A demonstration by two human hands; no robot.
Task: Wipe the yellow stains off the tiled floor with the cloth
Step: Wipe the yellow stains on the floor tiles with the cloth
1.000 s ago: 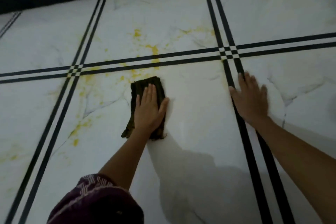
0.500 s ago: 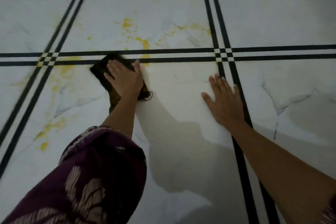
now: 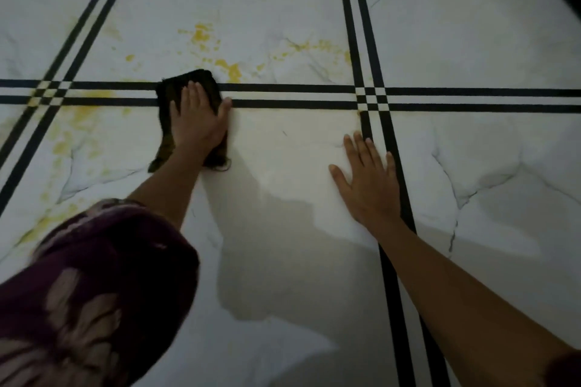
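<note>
A dark cloth (image 3: 176, 88) lies flat on the white marbled tiled floor (image 3: 283, 151), across the double black grout line. My left hand (image 3: 198, 122) presses on it with straight fingers. Yellow stains (image 3: 201, 36) spatter the tile just beyond the cloth, with a bigger blot (image 3: 232, 71) at its upper right. More yellow stains (image 3: 78, 122) spread over the tile to the left. My right hand (image 3: 367, 179) rests flat on the floor, fingers spread, beside a vertical black line.
Double black lines (image 3: 298, 97) cross the floor in a grid, with a crossing (image 3: 371, 99) ahead of my right hand. My patterned purple sleeve (image 3: 94, 286) fills the lower left. A shadow falls on the tile between my arms.
My left hand has pushed the cloth forward and up onto the horizontal black lines, and it now lies straighter. My right hand stays flat on the floor.
</note>
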